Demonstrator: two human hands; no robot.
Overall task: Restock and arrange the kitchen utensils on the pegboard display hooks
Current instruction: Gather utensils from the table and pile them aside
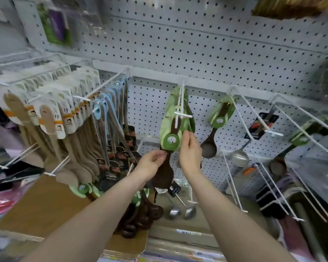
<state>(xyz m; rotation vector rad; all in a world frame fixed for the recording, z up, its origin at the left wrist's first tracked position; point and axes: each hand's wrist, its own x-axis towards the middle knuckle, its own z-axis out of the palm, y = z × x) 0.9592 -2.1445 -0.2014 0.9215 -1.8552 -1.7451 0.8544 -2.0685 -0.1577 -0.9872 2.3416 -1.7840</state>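
Left hand (151, 163) grips the dark brown wooden spoon (164, 174) by its neck (stiff, probably light); right hand (190, 154) pinches its flimsy green card label (171, 140).

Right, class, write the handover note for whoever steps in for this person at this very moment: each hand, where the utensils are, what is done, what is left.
Left hand: grips the dark brown wooden spoon just below its green card label.
Right hand: pinches that label's edge.
The spoon hangs near the front of the white wire hook, with more green-carded packs behind it.
Done: that hook is partly filled; a neighbouring hook holds a single matching spoon.
Left: a pile of matching spoons lies on the brown cardboard below, not yet hung.
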